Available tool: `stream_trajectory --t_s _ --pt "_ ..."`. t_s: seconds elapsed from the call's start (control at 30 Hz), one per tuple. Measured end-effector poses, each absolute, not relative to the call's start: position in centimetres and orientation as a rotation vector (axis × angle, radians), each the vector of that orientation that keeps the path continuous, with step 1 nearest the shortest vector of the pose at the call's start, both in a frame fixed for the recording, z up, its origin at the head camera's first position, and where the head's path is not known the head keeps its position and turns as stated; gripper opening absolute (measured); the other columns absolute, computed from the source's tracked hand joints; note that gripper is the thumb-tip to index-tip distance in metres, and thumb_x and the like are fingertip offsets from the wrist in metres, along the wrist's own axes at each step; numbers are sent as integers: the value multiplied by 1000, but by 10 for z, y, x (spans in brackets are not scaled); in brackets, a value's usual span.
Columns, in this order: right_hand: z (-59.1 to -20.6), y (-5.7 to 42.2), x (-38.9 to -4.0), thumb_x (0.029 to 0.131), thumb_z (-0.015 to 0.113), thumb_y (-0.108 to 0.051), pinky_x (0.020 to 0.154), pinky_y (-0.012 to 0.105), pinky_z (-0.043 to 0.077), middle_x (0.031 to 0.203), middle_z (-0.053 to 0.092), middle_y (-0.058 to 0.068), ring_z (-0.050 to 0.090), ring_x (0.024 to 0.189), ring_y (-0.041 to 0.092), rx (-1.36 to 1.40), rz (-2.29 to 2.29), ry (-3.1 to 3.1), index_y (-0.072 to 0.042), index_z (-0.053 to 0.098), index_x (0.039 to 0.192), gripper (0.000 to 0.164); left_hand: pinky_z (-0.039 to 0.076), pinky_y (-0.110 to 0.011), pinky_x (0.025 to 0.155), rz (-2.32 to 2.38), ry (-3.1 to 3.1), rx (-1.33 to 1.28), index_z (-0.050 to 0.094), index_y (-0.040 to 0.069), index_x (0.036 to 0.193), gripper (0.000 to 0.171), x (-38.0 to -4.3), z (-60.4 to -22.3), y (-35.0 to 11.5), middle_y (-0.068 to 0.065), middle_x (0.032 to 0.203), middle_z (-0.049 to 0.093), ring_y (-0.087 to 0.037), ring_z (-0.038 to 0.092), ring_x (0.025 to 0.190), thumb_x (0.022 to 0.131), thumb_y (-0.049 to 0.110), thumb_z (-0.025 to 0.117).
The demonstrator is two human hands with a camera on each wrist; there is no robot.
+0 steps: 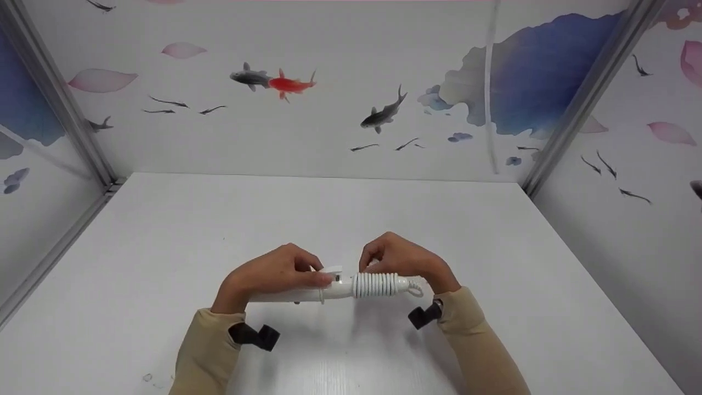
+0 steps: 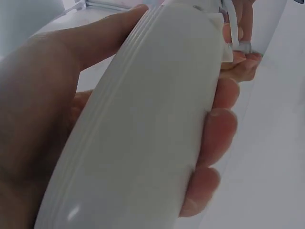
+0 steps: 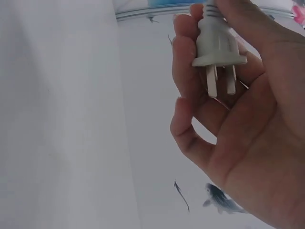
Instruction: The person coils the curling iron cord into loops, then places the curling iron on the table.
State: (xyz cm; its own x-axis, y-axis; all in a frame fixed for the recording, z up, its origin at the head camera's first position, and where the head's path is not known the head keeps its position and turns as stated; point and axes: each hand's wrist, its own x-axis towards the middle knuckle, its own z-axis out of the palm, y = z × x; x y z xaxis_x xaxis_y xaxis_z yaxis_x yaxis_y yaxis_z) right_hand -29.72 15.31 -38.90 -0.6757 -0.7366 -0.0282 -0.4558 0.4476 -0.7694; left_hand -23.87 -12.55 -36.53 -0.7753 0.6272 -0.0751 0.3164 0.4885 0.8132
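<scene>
A white handheld electrical appliance [image 1: 282, 297] is held level above the table; its exact kind I cannot tell. My left hand [image 1: 277, 270] grips its wide, smooth body [image 2: 143, 109], thumb along one side and fingers curled round the other. The white power cord [image 1: 375, 285] is wound in several tight turns round the narrow right end, with a small loop [image 1: 417, 287] hanging beyond it. Just behind the coil, my right hand [image 1: 401, 257] pinches the two-pin plug [image 3: 218, 44] between thumb and fingers. Its flat prongs [image 3: 212, 81] point back toward the palm.
The white table [image 1: 329, 219] spreads under both hands. A back wall [image 1: 329, 148] and side walls printed with fish and petals enclose it, with metal posts [image 1: 592, 93] at the corners. Each sleeve carries a black wrist camera [image 1: 256, 336].
</scene>
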Motion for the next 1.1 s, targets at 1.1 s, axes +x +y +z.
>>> stream_trajectory --t_s 1.1 --pt "-408 138 -336 86 79 -25 75 27 47 96 68 5 55 85 15 -502 -1121 2603 -9 72 109 29 46 -37 80 760 2733 515 62 19 113 35 -294 -423 -91 -4 103 66 -19 54 88 95 49 63"
